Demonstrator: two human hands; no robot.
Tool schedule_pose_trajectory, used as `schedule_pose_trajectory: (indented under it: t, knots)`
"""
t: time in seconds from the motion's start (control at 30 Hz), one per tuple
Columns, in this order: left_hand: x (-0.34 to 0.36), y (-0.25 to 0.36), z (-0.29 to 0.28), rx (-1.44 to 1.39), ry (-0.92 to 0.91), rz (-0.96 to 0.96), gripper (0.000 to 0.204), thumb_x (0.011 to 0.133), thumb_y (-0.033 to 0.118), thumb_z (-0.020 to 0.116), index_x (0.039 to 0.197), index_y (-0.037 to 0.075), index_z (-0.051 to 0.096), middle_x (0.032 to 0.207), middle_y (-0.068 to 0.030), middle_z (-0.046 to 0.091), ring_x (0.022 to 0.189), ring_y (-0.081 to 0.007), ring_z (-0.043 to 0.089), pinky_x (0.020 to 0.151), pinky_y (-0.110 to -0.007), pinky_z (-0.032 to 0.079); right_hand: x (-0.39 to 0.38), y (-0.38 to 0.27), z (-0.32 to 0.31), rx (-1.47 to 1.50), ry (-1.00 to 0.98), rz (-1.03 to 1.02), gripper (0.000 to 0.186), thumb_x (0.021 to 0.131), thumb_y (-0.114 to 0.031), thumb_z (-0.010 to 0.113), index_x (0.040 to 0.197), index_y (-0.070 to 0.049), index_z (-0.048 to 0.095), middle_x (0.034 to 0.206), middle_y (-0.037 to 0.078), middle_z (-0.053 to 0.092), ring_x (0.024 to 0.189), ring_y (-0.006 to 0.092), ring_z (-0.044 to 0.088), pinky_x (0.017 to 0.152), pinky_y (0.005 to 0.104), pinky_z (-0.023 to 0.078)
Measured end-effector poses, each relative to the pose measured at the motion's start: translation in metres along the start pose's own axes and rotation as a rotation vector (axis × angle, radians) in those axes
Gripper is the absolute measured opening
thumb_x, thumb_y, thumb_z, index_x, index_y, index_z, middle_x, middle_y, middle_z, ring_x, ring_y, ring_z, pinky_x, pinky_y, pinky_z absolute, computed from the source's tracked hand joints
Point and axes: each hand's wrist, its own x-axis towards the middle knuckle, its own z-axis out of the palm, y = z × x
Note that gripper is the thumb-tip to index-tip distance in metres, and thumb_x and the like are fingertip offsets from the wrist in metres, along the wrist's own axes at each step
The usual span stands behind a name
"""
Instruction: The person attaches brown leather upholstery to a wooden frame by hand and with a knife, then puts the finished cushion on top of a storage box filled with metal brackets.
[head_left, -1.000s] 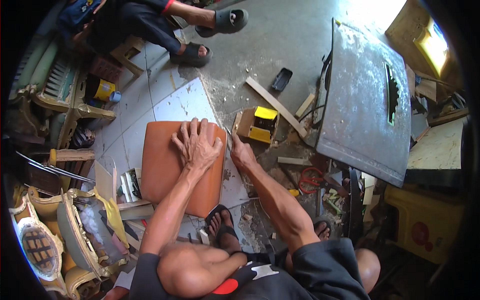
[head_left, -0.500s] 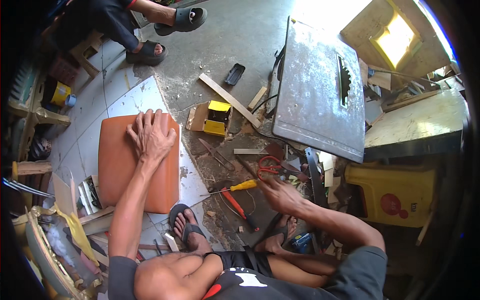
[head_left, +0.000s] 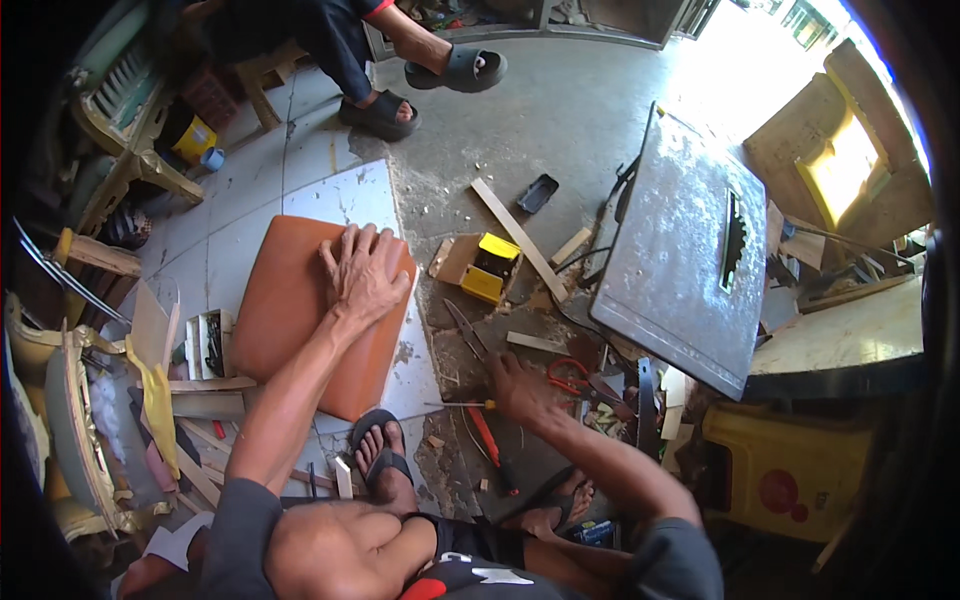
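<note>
A brown-orange upholstered block [head_left: 305, 315], like a seat cushion, stands tilted on the white tiles at the left. My left hand [head_left: 365, 280] lies on its top near the right edge, fingers spread. My right hand [head_left: 525, 390] is low over the tools on the floor; its fingers point toward the open pincers-like tool [head_left: 466, 328], and their grip is blurred. Beneath this hand lies a screwdriver [head_left: 462, 404], most of its yellow handle covered. A red-and-black handled tool [head_left: 485, 437] lies nearer me, and red-handled scissors [head_left: 570, 376] lie just right of the hand.
A metal saw table [head_left: 680, 250] with a slotted blade stands at the right. Beyond the tools are a yellow box [head_left: 490, 282], a wooden strip [head_left: 520, 238] and a black tray [head_left: 538, 194]. Another person's sandalled foot [head_left: 380, 114] is at the back. A yellow plastic stool [head_left: 785, 465] stands lower right.
The view has shifted, so the scene sits farther right and lower. My right hand has moved left over the screwdriver's handle, toward the pincers-like tool. My left hand stays on the cushion.
</note>
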Motion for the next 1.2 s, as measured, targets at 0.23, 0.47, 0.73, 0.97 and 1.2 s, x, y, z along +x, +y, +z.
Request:
schedule_pose_trajectory:
  t: [0.23, 0.47, 0.73, 0.97, 1.2]
  knots:
    - [0.001, 0.008, 0.000, -0.015, 0.003, 0.017, 0.069, 0.078, 0.038, 0.071, 0.138, 0.007, 0.057, 0.141, -0.0153, 0.051, 0.141, -0.0364, 0.037, 0.113, -0.065, 0.021, 0.079, -0.018, 0.081, 0.059, 0.258, 0.467, 0.037, 0.088, -0.021, 0.068, 0.116, 0.000, 0.056, 0.113, 0.024, 0.061, 0.097, 0.0453, 0.061, 0.087, 0.0546, 0.052]
    - [-0.001, -0.003, 0.007, -0.018, 0.094, 0.020, 0.066, 0.078, 0.037, 0.071, 0.135, 0.006, 0.058, 0.137, -0.0150, 0.051, 0.139, -0.0359, 0.038, 0.111, -0.065, 0.022, 0.128, -0.060, 0.071, 0.376, 0.175, 0.686, 0.031, 0.098, -0.026, 0.061, 0.113, 0.000, 0.053, 0.104, 0.030, 0.068, 0.099, 0.0515, 0.064, 0.087, 0.0584, 0.051]
    - [-0.003, -0.007, 0.009, -0.022, 0.131, 0.028, 0.064, 0.077, 0.036, 0.070, 0.132, 0.005, 0.058, 0.136, -0.0144, 0.051, 0.138, -0.0354, 0.038, 0.111, -0.064, 0.022, 0.131, -0.086, 0.061, 1.034, 0.116, 0.774, 0.055, 0.096, -0.030, 0.069, 0.135, 0.005, 0.055, 0.106, 0.017, 0.073, 0.095, 0.0264, 0.071, 0.082, 0.0404, 0.054]
    - [0.001, -0.001, 0.002, -0.029, 0.093, 0.057, 0.066, 0.077, 0.037, 0.071, 0.133, 0.006, 0.059, 0.139, -0.0151, 0.051, 0.138, -0.0355, 0.039, 0.112, -0.065, 0.022, 0.125, -0.074, 0.080, 1.388, 0.161, 0.839, 0.034, 0.108, -0.032, 0.052, 0.119, -0.003, 0.066, 0.094, 0.011, 0.073, 0.087, 0.0220, 0.068, 0.076, 0.0399, 0.053]
    - [-0.007, -0.003, -0.004, 0.046, -0.003, 0.005, 0.067, 0.077, 0.036, 0.071, 0.136, 0.006, 0.058, 0.141, -0.0152, 0.050, 0.140, -0.0359, 0.039, 0.112, -0.063, 0.024, 0.140, -0.090, 0.052, 0.926, 0.056, 0.875, 0.035, 0.109, -0.035, 0.045, 0.115, -0.003, 0.058, 0.084, 0.021, 0.073, 0.090, 0.0412, 0.073, 0.080, 0.0528, 0.053]
